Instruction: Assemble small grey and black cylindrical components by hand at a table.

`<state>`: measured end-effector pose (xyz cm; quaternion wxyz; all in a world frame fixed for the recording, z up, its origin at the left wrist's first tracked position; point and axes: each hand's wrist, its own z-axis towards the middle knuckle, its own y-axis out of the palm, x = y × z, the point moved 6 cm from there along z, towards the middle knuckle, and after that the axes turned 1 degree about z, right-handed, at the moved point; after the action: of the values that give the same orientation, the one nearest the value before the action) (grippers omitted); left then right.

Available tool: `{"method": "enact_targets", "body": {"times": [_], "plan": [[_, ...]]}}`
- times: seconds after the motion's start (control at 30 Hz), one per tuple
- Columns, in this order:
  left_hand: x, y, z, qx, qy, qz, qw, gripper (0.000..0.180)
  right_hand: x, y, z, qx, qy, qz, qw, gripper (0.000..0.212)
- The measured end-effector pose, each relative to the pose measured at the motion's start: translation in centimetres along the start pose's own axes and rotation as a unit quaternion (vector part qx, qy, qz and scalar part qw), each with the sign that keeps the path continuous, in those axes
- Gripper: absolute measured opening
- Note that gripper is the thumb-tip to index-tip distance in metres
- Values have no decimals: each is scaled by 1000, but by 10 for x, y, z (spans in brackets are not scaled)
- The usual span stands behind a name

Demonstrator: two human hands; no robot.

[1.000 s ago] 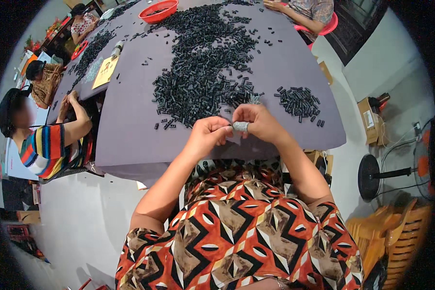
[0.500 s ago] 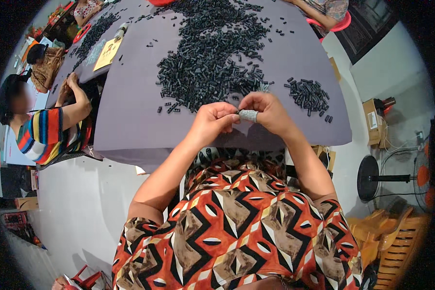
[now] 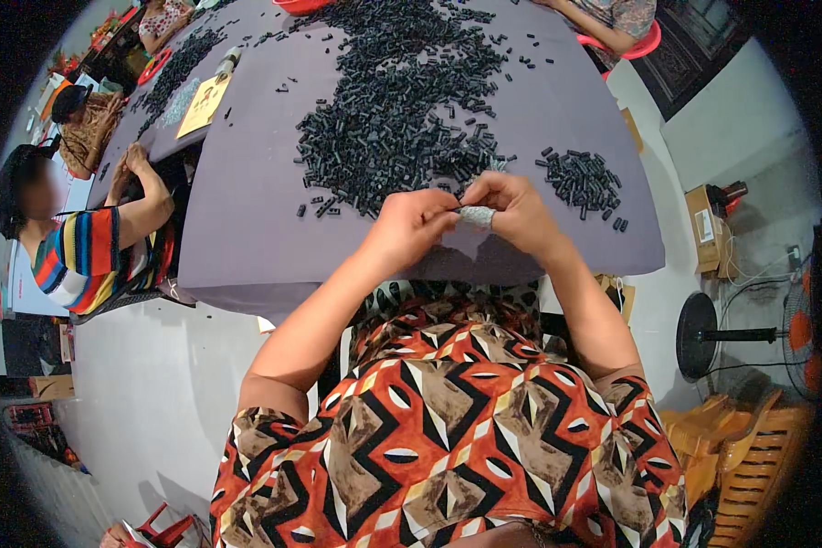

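Observation:
In front of my body, over the near part of the table, my left hand [image 3: 408, 225] and my right hand [image 3: 523, 217] meet at the fingertips. Both are closed in a pinch. A small black piece [image 3: 458, 206] shows between them, mostly covered by the fingers. One digit of my right hand wears a grey wrap [image 3: 474, 216]. Just beyond my hands spreads a big heap of short black tube-like pieces [image 3: 402, 100]. To the right of my hands lies a smaller pile of the same pieces [image 3: 583, 181].
A grey cloth [image 3: 247, 210] covers the table. Left, a person in a striped shirt [image 3: 91, 242] works at an adjoining table, near a yellow sheet [image 3: 203, 105]. Red basin [image 3: 301, 5] stands at the far edge. Right are a fan [image 3: 699, 336] and wooden chairs [image 3: 749, 457].
My left hand has turned slightly, and its fingers are now closer to those of my right hand. Both hands stay in about the same place.

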<state>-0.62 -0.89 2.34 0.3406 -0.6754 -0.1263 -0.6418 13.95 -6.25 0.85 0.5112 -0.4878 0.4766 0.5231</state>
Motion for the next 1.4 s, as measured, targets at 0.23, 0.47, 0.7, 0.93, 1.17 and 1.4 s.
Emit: {"method": "enact_targets", "body": {"times": [0.23, 0.47, 0.7, 0.93, 1.17, 1.4], "plan": [[16, 0, -3, 83, 253, 205, 942, 14, 8, -4, -2, -17, 22, 87, 996, 11], [-7, 4, 4, -111, -56, -122, 985, 10, -5, -1, -8, -23, 20, 75, 997, 8], [-28, 13, -8, -159, -196, -285, 925, 10, -27, 11, -16, -50, -49, -108, 992, 6], [-36, 20, -15, -108, -140, -272, 946, 9, -9, 11, -20, -41, 30, -62, 997, 13], [-26, 14, -15, -54, -76, -142, 985, 9, -6, 6, -16, 4, 58, 64, 996, 25], [-35, 15, -8, -25, -67, -157, 985, 9, 9, 7, -13, -3, 67, 24, 997, 20]]}}
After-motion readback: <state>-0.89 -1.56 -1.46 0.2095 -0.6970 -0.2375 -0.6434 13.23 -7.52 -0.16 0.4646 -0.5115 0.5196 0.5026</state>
